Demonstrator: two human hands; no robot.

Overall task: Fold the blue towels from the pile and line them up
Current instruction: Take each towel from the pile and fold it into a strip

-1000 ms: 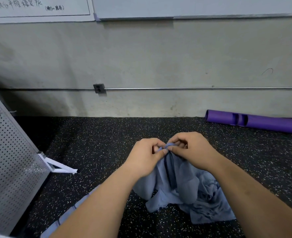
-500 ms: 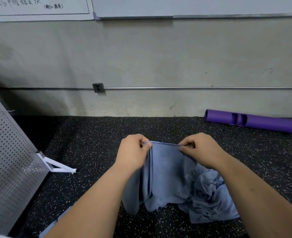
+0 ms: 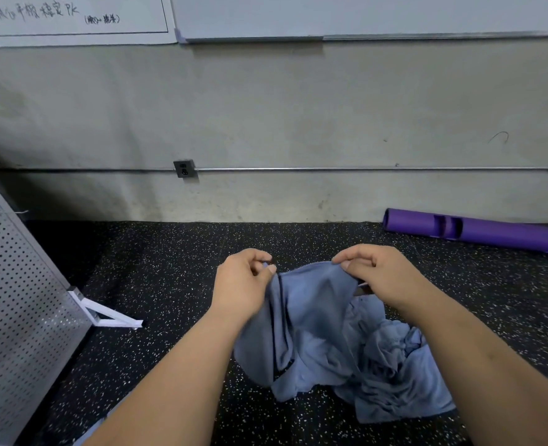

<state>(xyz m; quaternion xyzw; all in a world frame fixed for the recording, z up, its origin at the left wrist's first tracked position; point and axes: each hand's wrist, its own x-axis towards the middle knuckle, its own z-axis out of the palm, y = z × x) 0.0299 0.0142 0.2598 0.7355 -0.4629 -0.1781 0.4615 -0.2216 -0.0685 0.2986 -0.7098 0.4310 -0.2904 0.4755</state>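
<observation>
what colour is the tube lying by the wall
Purple, seen in the head view: the tube.

Entry 1: white sheet [image 3: 73, 38], being displayed on wall [image 3: 266, 107], upper left; thin black ruled line [image 3: 73, 33] being seen along lower and right margins.
Entry 2: handwritten line [image 3: 36, 12], dark marker, being carried on sheet inside ruled line; several Chinese-style characters being followed by letters "PK" [image 3: 72, 9]; characters being rendered too loosely and too small to be read with certainty.
Entry 3: bracketed note [image 3: 102, 19], smaller hand, being set just right of and slightly below letters "PK"; characters inside brackets being left undeciphered.
</observation>
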